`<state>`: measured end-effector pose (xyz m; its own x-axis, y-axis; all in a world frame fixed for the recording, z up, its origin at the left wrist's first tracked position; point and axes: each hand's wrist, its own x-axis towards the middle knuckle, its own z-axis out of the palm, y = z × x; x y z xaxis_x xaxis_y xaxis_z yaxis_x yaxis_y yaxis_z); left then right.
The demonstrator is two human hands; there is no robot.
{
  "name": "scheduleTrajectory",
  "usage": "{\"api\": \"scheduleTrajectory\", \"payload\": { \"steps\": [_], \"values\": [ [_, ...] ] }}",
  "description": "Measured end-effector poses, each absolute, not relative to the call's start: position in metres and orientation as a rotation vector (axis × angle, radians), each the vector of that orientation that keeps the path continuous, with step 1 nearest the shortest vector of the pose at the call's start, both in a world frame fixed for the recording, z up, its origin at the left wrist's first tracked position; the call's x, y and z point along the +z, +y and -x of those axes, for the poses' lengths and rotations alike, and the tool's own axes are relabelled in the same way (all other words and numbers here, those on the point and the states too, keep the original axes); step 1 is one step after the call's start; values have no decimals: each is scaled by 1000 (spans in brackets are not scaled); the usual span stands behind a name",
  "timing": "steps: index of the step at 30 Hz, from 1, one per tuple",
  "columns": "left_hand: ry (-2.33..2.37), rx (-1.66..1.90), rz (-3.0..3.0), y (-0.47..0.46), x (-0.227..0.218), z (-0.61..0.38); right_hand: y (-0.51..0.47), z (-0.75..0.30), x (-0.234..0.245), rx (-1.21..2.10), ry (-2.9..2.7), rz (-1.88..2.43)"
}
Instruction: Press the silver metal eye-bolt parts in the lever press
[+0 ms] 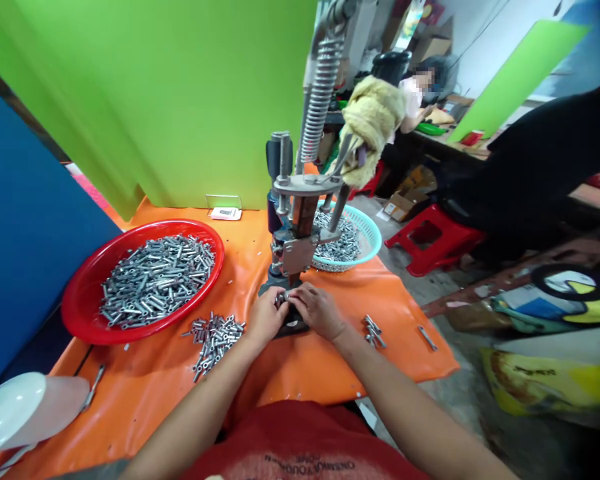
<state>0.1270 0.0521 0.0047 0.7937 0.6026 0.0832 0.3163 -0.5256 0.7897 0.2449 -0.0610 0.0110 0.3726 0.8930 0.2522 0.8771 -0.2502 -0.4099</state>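
My left hand (269,315) and my right hand (318,309) meet at the foot of a hand press (300,250), fingers curled in and thumbs nearly touching. Small shiny metal parts show at the left fingertips, beside the press base (295,324). My right fingers pinch at the same spot; what they hold is mostly hidden. Left of my left hand lies a loose heap of silver eye bolts (219,339). To the right of my right wrist is a smaller group of similar metal pieces (374,332).
A red basin (75,313) full of metal parts stands at left, a pale blue basket (373,233) of parts behind the press. A white-lidded container (60,400) is at front left. One rod (427,338) lies near the right table edge. Another person (413,93) sits far back.
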Motion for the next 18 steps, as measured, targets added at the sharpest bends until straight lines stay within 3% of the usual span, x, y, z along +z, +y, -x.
{"api": "scheduleTrajectory", "payload": {
  "steps": [7, 11, 18],
  "values": [
    [720, 500, -2170, 48, 0, -128, -143, -288, 32, 60, -1211, 2501],
    [753, 487, -2134, 47, -1, -130, -208, -294, 16, 151, -904, 2846],
    [757, 487, -2133, 47, -3, -129, -200, -260, -20, 196, -884, 2732]
  ]
}}
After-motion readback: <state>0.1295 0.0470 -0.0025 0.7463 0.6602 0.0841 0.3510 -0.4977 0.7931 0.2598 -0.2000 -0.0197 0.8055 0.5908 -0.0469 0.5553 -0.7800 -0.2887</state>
